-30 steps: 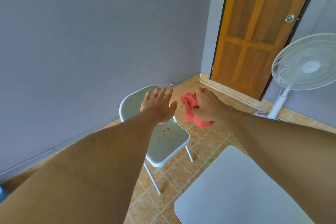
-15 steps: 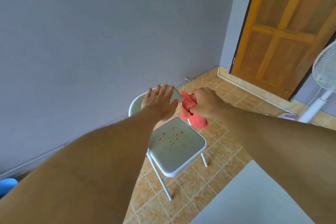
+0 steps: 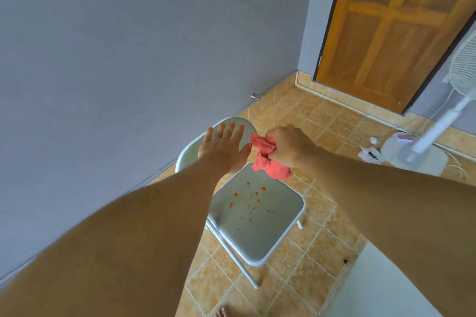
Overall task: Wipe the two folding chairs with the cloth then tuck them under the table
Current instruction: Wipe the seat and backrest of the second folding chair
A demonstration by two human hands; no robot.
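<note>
Table: near right corner. Folding chair: stands unfolded on the tiled floor, left of the table and apart from it, with red spots on the seat. Left hand: fingers straight and spread, holding nothing, over the backrest. Right hand: fist closed round the bunched red cloth, above the seat's far edge. Door and fan: far right.
</note>
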